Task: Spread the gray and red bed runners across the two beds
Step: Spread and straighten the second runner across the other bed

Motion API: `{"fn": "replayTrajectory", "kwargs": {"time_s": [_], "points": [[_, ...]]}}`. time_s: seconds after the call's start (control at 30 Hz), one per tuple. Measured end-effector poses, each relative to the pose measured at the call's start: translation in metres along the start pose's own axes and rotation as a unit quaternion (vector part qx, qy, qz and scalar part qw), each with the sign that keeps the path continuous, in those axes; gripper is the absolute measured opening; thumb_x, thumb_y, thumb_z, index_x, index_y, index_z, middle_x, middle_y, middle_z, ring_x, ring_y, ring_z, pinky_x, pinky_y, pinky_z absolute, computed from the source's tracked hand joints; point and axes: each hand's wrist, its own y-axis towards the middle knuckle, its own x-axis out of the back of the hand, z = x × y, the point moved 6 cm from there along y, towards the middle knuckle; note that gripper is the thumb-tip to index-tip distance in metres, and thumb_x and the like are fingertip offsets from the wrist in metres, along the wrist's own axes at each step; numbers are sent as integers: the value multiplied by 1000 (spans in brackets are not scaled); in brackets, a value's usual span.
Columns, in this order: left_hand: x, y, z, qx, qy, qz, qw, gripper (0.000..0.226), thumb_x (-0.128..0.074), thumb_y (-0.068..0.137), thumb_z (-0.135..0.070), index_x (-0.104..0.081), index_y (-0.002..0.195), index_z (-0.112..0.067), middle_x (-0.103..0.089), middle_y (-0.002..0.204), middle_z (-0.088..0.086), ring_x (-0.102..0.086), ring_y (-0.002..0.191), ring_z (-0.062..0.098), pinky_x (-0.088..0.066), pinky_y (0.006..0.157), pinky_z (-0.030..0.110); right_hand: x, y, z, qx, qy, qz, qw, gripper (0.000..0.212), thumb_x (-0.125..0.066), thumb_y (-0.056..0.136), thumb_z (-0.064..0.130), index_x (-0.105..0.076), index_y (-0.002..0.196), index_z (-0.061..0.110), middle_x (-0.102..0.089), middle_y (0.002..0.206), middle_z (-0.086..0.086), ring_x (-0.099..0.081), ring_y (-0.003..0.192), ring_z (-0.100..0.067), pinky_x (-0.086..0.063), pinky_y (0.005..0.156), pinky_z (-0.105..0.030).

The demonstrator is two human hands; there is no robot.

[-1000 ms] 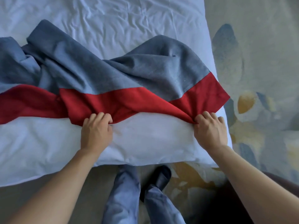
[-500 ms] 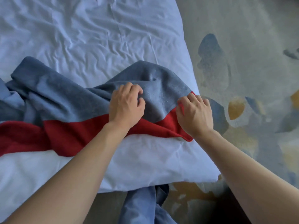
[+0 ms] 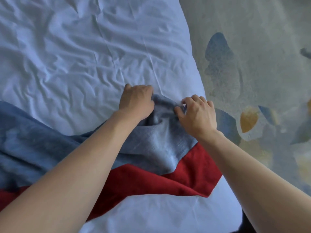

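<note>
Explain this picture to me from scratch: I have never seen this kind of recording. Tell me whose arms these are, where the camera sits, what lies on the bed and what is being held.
There is no machine here. A person wears one wide-angle camera on the head, looking forward and down, so the two bare arms reaching in from the bottom are the person's own.

The surface is a bed under a wrinkled white sheet. To the right of it is patterned carpet.

Across the bed lies a runner, gray with a red band along the near edge. It is rumpled, not yet flat.

The left hand and right hand each grip the gray far edge of the runner, close together near the bed's right side, bunching the cloth between them.
</note>
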Motion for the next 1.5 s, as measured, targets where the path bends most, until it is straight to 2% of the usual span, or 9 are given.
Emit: {"fn": "replayTrajectory", "kwargs": {"time_s": [0.13,0.27,0.43,0.63,0.87,1.1,1.2,1.4,1.5], "points": [[3,8,-30,-34,-26,-49,998,9,-52,87,-13,-58,90,-20,-65,90,2,-58,86,27,-36,87,38,-4,-6,-16,2,-4,28,1000,20,-55,90,32,-58,83,14,-64,85,-4,-58,88,-31,-36,83,-42],[-3,18,-91,-105,-40,-76,991,9,-54,86,-12,-58,87,-20,-60,87,0,-53,85,25,-36,82,36,10,-16,-75,-77,-26,12,997,18,-55,89,26,-47,77,17,-66,83,-10,-58,83,-36,-33,79,-42],[-29,27,-175,-185,-30,0,982,11,-54,87,-17,-56,97,-22,-58,97,-1,-51,94,23,-30,85,33,18,-43,-146,-140,-35,38,989,16,-53,88,25,-47,75,18,-65,83,-7,-58,83,-32,-30,77,-39],[-15,46,-142,-85,-15,-31,996,31,-38,96,-32,-58,76,-21,-63,82,0,-56,83,30,-34,82,41,16,-23,-113,-46,119,14,992,29,-58,85,41,-42,73,19,-61,76,-2,-55,76,-28,-34,72,-39],[-38,70,-145,-110,27,106,988,33,-46,91,-26,-69,110,-40,-64,111,-8,-55,106,22,-22,83,37,15,0,-113,-24,128,-25,991,14,-59,88,24,-62,78,14,-64,74,-1,-57,75,-29,-29,70,-37],[-63,75,-194,-150,-15,186,971,9,-59,76,-37,-66,81,-40,-57,79,-20,-49,84,4,-12,76,31,10,-17,-171,-81,113,-3,990,13,-60,87,23,-60,76,16,-64,73,-1,-57,76,-28,-35,76,-41],[-68,75,-206,-161,-7,227,960,7,-62,74,-37,-59,68,-34,-61,70,-15,-52,75,6,-16,76,32,14,-18,-173,-79,129,-25,988,13,-63,85,21,-59,75,16,-63,70,0,-57,72,-28,-37,73,-40],[-37,80,-220,-196,14,-31,980,8,-64,78,-20,-60,83,-26,-60,83,-6,-52,83,21,-26,75,31,19,-6,-174,-110,140,-72,981,12,-61,87,22,-61,77,15,-64,74,-2,-58,75,-30,-37,71,-42],[-47,72,-213,-140,-37,15,989,19,-61,84,-33,-49,92,-21,-59,78,-7,-52,78,22,-27,79,33,23,-7,-184,-134,155,-114,972,8,-60,86,22,-64,81,17,-67,78,1,-58,78,-26,-37,76,-41]]}}
